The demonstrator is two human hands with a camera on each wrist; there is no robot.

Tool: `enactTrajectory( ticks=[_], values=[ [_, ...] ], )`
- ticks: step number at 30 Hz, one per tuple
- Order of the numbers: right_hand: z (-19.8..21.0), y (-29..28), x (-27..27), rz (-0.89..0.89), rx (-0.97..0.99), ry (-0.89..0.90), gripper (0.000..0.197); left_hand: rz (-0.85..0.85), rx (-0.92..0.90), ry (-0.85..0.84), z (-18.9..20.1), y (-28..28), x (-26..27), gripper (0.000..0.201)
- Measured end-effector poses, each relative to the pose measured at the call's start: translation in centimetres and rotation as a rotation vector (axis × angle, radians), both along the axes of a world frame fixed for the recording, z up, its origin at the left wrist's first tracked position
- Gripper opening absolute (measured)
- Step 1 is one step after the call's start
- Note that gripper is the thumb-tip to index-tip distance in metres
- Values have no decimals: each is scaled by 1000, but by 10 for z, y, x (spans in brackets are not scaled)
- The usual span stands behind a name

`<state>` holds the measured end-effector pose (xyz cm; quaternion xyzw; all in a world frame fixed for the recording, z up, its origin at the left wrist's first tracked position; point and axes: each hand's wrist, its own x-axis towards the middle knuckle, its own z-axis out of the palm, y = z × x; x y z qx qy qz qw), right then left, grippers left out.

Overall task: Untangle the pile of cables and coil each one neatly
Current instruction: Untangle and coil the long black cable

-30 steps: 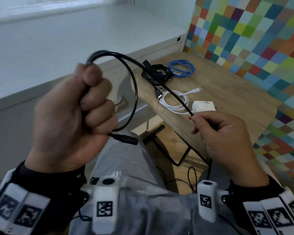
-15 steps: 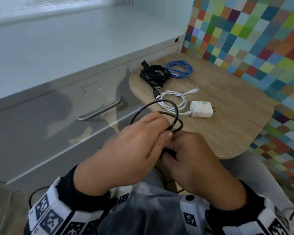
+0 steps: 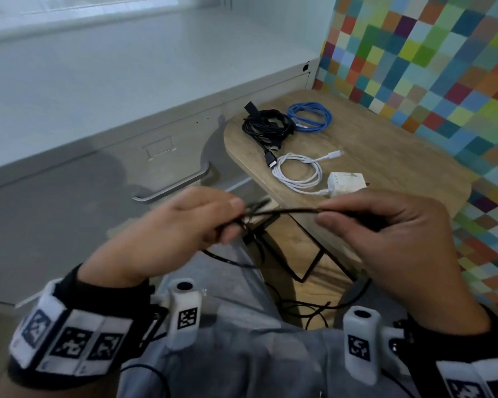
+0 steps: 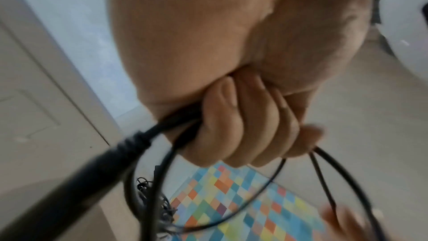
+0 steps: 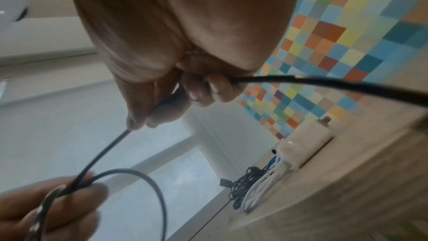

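A thin black cable [image 3: 288,211] stretches between my two hands above my lap. My left hand [image 3: 184,225] grips its small coiled loops [image 4: 208,208] and a thick black plug end [image 4: 111,157] in curled fingers. My right hand [image 3: 365,219] pinches the straight run of the black cable [image 5: 104,153] between thumb and fingers, and the rest trails off to the right. On the wooden table [image 3: 385,156] lie a black cable bundle [image 3: 266,126], a coiled blue cable [image 3: 311,116] and a coiled white cable [image 3: 298,173] joined to a white charger [image 3: 347,182].
A grey metal cabinet [image 3: 98,168] with a drawer handle [image 3: 173,188] stands to the left of the table. A wall of coloured squares [image 3: 429,67] rises behind and right. The table's black legs [image 3: 314,259] and loose black wires on the floor show below my hands.
My hands were pressed together around the small loop and have now drawn apart, with the black cable pulled out straight between them. The cables on the table have not moved.
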<state>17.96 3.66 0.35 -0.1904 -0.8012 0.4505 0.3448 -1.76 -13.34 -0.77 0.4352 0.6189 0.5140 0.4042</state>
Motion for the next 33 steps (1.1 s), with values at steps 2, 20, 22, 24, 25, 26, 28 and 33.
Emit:
enactTrajectory(
  ticks=[2,20,22,24,25,26,28,33],
  values=[
    [2,11,5,-71,-21,26,17,-29,145,-326,3,-8,-9,33],
    [-9,3,-9,216,-488,-114,28,32,92,-548,7,12,21,33],
    [-8,4,-8,215,-599,-60,22,70,94,-474,5,14,23,30],
    [-7,2,-9,220,-651,-34,17,55,87,-380,4,15,25,28],
    [-8,1,-9,233,-663,-22,17,40,79,-361,5,14,26,30],
    [-9,1,-9,244,-671,-21,17,35,66,-376,6,14,26,33],
    [-11,0,-11,232,-653,-47,19,37,55,-464,8,14,25,40],
    [-20,3,-18,206,-610,-51,25,-5,152,-782,7,15,25,34]
  ],
)
